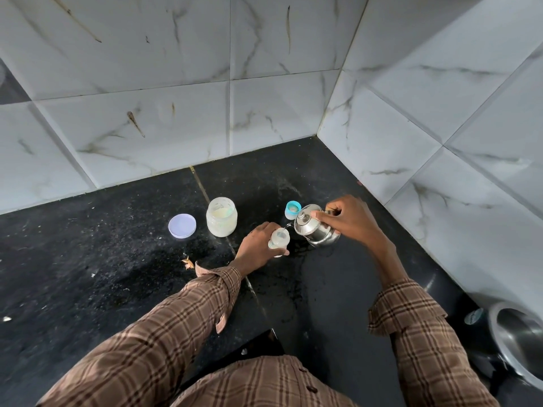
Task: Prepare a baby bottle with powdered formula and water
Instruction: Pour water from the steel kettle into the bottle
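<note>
We work on a black counter (88,274) in a corner where two tiled walls (147,83) meet, with lots of bare room on the left and the front edge close to our shirt. Our left hand (255,245) wraps round the little baby bottle (279,238) standing on the counter, and our right hand (349,220) grips the shiny kettle (314,230), tipped with its spout at the bottle's open top. Behind stand an open jar (221,217) of pale powder, its white lid (182,226) beside it, and the blue bottle cap (292,210) just behind the kettle.
</note>
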